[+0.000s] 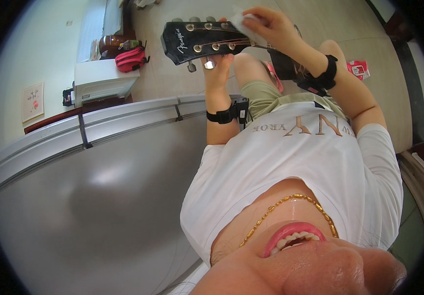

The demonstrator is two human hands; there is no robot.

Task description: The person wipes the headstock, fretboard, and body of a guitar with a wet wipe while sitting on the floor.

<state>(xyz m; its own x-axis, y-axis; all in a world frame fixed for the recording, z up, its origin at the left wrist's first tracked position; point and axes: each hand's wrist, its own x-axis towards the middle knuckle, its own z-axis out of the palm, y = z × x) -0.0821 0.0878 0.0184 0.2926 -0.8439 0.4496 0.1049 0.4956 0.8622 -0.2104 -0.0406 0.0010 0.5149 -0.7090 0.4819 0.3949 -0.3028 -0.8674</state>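
Note:
A black guitar headstock (182,37) with metal tuning pegs and strings lies across the upper middle. Beneath it, my left hand (219,62) grips it near the neck, thumb on the near edge and a fingertip showing at the far edge. My right hand (272,27) pinches a crumpled white tissue or cloth (247,25) over the strings by the nut end. The guitar's body is mostly hidden behind my right arm. Both wrists wear black straps with small devices.
A grey panel-like surface with a metal rail (134,127) fills the left side. Beyond it stand a white cabinet (101,79) and a red backpack (130,59). A red and white packet (359,70) lies on the tiled floor, right of my knees.

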